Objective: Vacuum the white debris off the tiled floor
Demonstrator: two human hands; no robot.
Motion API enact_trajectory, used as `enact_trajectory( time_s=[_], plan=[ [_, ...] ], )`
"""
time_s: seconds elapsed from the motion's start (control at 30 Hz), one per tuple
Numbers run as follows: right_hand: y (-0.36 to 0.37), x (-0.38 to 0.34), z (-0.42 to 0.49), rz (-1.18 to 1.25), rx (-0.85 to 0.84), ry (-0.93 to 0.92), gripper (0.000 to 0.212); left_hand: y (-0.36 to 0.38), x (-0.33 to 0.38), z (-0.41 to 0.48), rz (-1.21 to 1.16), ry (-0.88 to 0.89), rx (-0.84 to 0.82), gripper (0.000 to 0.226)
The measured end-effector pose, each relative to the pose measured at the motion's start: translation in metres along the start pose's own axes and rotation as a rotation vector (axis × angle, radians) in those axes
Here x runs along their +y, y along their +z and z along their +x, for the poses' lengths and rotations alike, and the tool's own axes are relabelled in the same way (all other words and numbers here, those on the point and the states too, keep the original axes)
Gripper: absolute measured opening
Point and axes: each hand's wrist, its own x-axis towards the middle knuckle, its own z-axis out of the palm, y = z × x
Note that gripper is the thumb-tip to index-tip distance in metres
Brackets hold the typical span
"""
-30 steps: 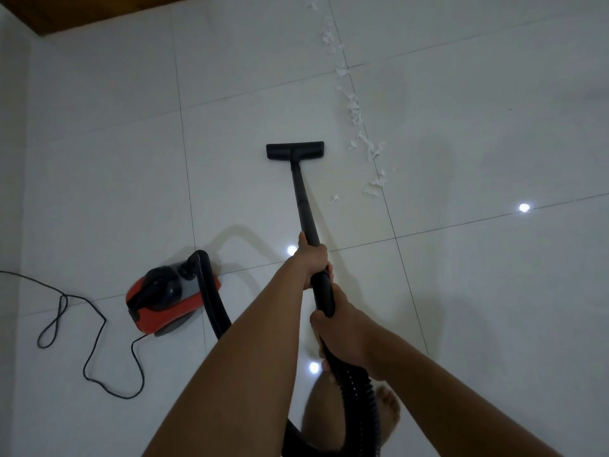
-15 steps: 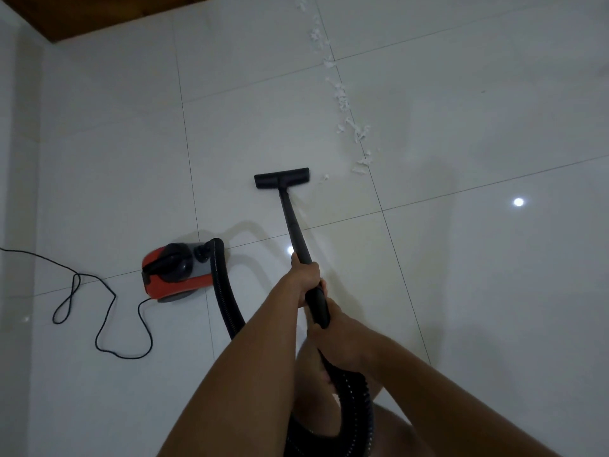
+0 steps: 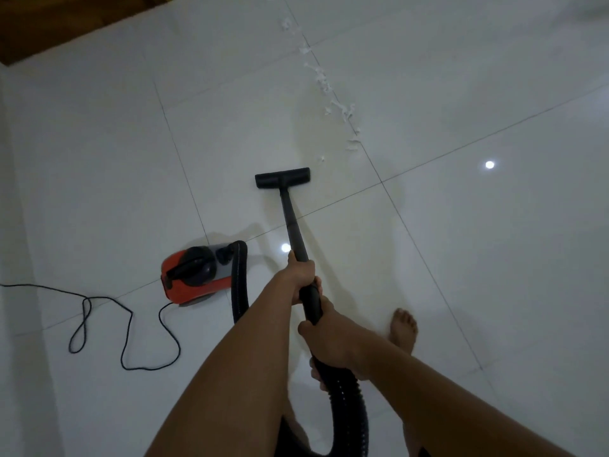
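A person holds a long black rigid vacuum wand (image 3: pixel 291 222) with both hands. The left hand (image 3: pixel 301 272) is further up the wand, its fingers curled round the tube. The right hand (image 3: pixel 329 334) grips lower down, just behind the left, where the wand meets the black ribbed flexible hose (image 3: pixel 349 407). The two hands are close together on the tube, and both are clamped on it.

At the far end of the wand, the flat black rectangular floor nozzle (image 3: pixel 282 177) rests on the glossy white tiled floor (image 3: pixel 461 258). The white debris (image 3: pixel 329 94), a loose trail of small torn scraps, lies beyond the nozzle and to its right. It follows a grout line away toward the top of the view. The nearest scrap is just beside the nozzle's right end but apart from it.

To the left of the arms sits a red and black canister vacuum body (image 3: pixel 194 275), with the hose plugged into its right side. A thin black power cord (image 3: pixel 125 328) loops across the floor from the canister toward the left edge.

A bare foot (image 3: pixel 403 328) stands on the tiles right of the right hand. Two bright round light reflections show on the floor, one near the left hand (image 3: pixel 285 248) and one far right (image 3: pixel 489 164). A brown wooden surface (image 3: pixel 66 21) fills the top left corner.
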Motion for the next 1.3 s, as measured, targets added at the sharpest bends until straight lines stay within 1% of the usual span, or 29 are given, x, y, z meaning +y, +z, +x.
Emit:
enact_trajectory(
  time_s=[0.1,0.2,0.3,0.4,0.6,0.7,0.83,1.0,1.1,1.17,1.3],
  plan=[
    [0.049,-0.01,0.009,0.084,0.022,0.021,0.074,-0.039,-0.014,0.0,0.05,0.005,-0.051,0.071],
    [0.097,-0.018,0.024,0.194,0.045,0.052,0.072,-0.078,-0.025,0.004,0.106,0.02,-0.076,0.076],
    [0.137,-0.019,0.046,0.228,0.074,0.014,0.071,-0.111,-0.034,0.013,0.183,0.038,-0.094,0.076],
    [0.167,-0.014,0.061,0.328,0.141,-0.019,0.064,-0.13,-0.044,0.02,0.248,0.053,-0.093,0.076],
    [0.202,-0.003,0.077,0.47,0.23,-0.042,0.055,-0.151,-0.056,0.035,0.303,0.087,-0.113,0.073],
    [0.209,-0.002,0.086,0.509,0.241,-0.078,0.057,-0.156,-0.053,0.04,0.314,0.108,-0.111,0.074],
    [0.218,-0.008,0.088,0.762,0.178,-0.107,0.062,-0.16,-0.052,0.045,0.347,0.118,-0.121,0.073],
    [0.234,-0.015,0.091,0.768,0.285,-0.159,0.058,-0.165,-0.052,0.046,0.394,0.104,-0.149,0.074],
    [0.245,-0.017,0.088,0.771,0.301,-0.153,0.06,-0.167,-0.058,0.042,0.435,0.097,-0.162,0.073],
    [0.254,-0.017,0.088,0.752,0.326,-0.151,0.061,-0.17,-0.063,0.036,0.455,0.088,-0.169,0.073],
    [0.273,-0.016,0.092,0.676,0.384,-0.161,0.057,-0.184,-0.068,0.032,0.505,0.098,-0.172,0.075]
  ],
)
